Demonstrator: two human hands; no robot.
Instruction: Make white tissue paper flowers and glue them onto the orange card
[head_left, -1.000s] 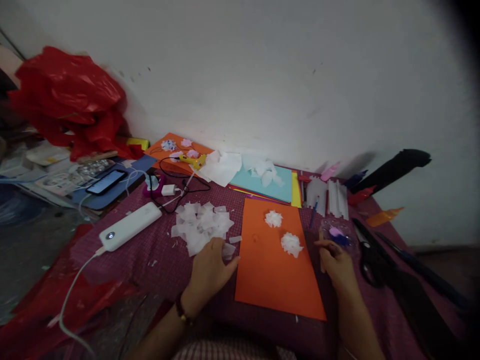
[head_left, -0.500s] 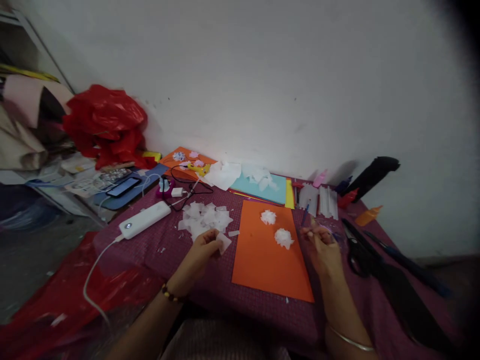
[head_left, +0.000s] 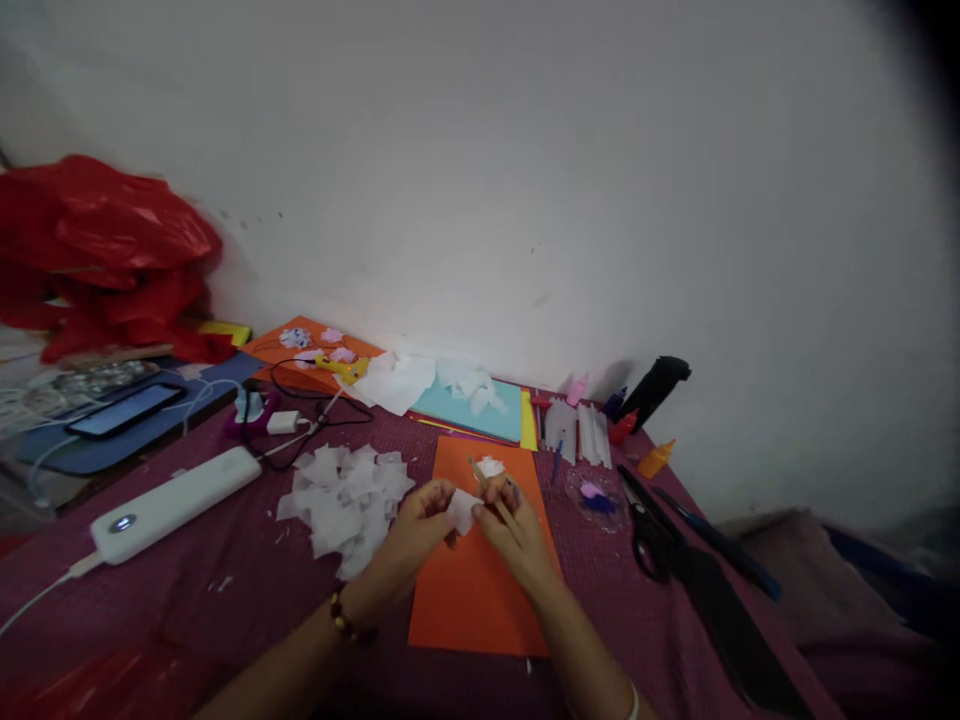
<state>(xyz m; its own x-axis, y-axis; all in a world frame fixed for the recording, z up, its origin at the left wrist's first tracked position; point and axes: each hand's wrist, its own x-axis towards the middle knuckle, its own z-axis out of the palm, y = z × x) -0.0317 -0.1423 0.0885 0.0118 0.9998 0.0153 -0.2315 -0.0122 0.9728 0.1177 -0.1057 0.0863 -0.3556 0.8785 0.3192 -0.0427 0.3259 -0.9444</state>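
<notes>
My left hand point(head_left: 429, 520) pinches a small square of thin white paper point(head_left: 463, 510) above the orange sheet point(head_left: 480, 600). Right beside it, the fingers of my right hand point(head_left: 516, 525) are closed round a thin pale stick point(head_left: 478, 472), its end pointing up and away. The right fingertips meet the paper's right edge. One ruffled white paper flower point(head_left: 491, 467) shows on the sheet behind my right hand. A second flower is hidden from this angle. To the left lies a loose heap of white paper squares point(head_left: 349, 505).
A white power bank point(head_left: 176, 505) with cables lies at left. Coloured paper sheets point(head_left: 465, 410) and a yellow glue gun point(head_left: 341, 368) are at the back. Right of the orange sheet are a small plastic dish point(head_left: 596, 500) with pink and blue contents, black scissors point(head_left: 649, 535) and an orange bottle point(head_left: 657, 458).
My right hand has moved left from beside the dish to meet the paper square in my left hand. The view has shifted right, so objects sit further left.
</notes>
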